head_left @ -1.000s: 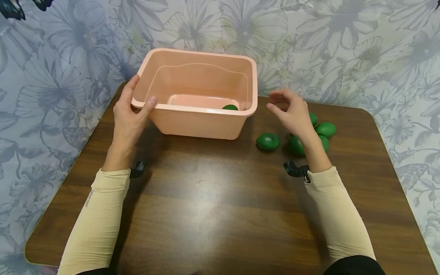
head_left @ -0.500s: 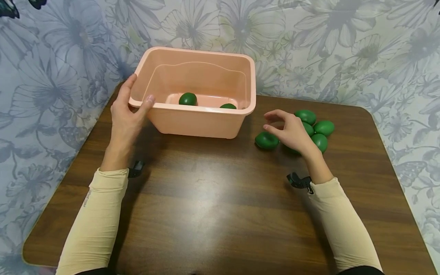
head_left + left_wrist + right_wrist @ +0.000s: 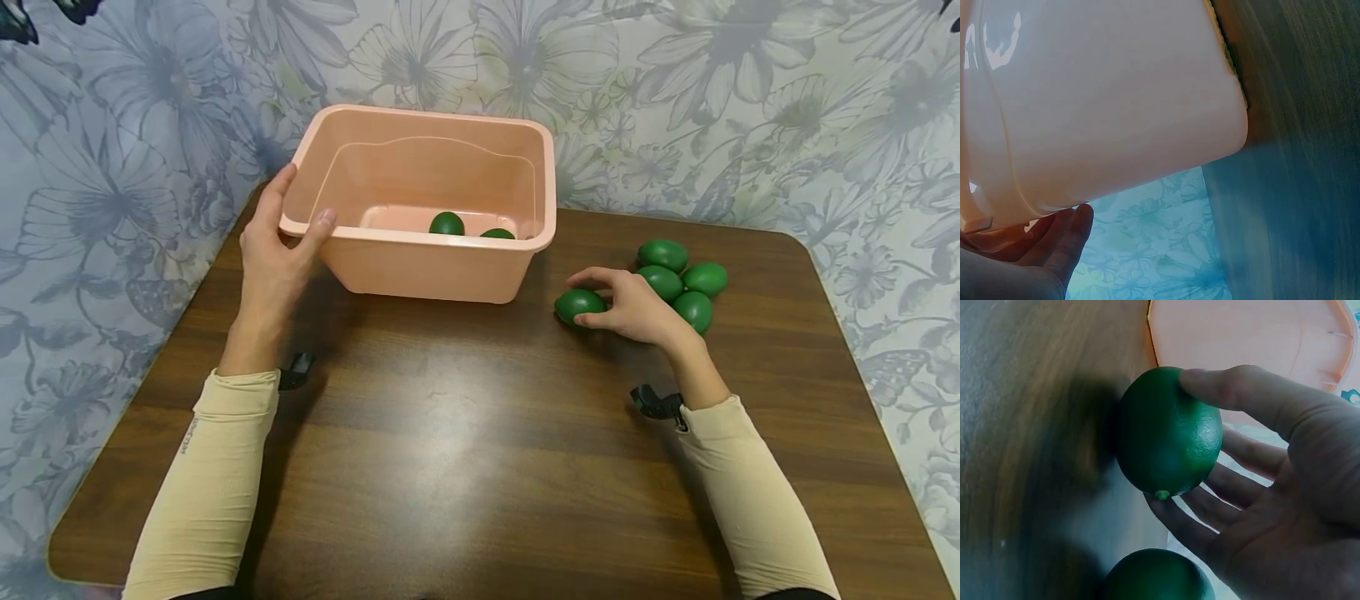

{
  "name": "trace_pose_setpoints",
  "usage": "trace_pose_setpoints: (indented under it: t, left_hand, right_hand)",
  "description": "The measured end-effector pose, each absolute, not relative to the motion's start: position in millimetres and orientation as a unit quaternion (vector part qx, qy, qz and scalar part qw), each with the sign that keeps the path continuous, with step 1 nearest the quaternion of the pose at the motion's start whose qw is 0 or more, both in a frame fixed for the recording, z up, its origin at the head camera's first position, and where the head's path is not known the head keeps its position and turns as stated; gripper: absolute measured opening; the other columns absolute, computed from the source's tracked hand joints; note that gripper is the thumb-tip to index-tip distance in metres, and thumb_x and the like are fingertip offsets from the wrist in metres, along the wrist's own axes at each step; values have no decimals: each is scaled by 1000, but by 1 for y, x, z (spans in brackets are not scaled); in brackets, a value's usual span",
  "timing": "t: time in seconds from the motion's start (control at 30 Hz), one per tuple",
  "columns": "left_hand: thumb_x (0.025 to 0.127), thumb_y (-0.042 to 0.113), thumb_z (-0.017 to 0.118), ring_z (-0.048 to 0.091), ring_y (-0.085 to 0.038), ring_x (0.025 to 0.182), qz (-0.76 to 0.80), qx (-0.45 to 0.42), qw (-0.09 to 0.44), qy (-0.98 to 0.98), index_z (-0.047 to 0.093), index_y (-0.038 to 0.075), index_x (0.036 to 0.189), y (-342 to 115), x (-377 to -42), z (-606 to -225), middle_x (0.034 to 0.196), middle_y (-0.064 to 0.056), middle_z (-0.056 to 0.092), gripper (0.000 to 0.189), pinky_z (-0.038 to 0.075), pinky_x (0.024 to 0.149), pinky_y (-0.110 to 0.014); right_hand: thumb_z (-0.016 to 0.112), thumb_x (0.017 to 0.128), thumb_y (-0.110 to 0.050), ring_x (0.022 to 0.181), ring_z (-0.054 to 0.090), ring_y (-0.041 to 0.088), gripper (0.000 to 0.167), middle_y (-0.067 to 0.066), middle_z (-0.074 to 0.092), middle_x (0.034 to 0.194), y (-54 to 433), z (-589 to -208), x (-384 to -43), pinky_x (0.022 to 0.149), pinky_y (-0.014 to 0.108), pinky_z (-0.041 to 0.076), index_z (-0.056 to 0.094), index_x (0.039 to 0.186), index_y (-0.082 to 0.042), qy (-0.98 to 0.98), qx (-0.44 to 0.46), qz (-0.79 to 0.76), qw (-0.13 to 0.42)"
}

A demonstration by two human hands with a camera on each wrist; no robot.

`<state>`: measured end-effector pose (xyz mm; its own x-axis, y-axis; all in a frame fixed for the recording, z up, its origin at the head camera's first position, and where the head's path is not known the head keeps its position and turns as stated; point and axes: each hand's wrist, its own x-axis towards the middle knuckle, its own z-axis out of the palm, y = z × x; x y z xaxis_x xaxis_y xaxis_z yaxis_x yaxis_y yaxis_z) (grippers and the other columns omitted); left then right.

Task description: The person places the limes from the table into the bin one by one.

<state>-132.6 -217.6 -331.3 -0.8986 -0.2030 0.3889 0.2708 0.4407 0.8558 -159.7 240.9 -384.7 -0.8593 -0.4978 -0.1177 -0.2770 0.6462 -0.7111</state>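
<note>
My left hand [image 3: 272, 254] grips the left rim of a peach plastic tub [image 3: 427, 271], thumb over the front edge; the tub wall [image 3: 1122, 94] fills much of the left wrist view. In the tub lie two green limes, one near the middle [image 3: 447, 223] and one [image 3: 498, 234] partly hidden by the front rim. Right of the tub, my right hand [image 3: 630, 308] holds a smooth dark green lime [image 3: 576, 307] between thumb and fingers. The right wrist view shows the thumb on one side of this lime [image 3: 1166, 434] and the fingers curled behind it.
Several more limes [image 3: 663, 282] lie bunched on the brown wooden table [image 3: 465, 467] just beyond the right hand. A flower-patterned wall covering [image 3: 720, 100] rises behind the table's far edge.
My right hand has moved down and onto the nearest lime. A second lime has appeared in the tub and rolled rightward. The left hand keeps its grip on the rim.
</note>
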Motion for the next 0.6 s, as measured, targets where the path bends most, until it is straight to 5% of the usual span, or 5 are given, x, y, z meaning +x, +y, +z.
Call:
trace_pose_setpoints:
  t: [0.23,0.6]
  left_hand:
    - [95,28,73,54,-32,141,-532,-25,226,-815,47,15,160,-217,-131,-330,160,-10,52,71,45,112,-32]
    - [95,28,73,54,-33,141,-530,-26,227,-817,46,15,160,-218,-133,-331,160,-11,52,71,46,113,-34]
  right_hand:
    - [84,88,-11,128,63,38,59,16,65,141,241,-388,-160,107,58,48,62,143,-5,905,-225,-331,145]
    - [83,88,-14,120,69,41,58,14,66,139,238,-385,-161,97,55,55,62,142,-10,912,-160,-377,26]
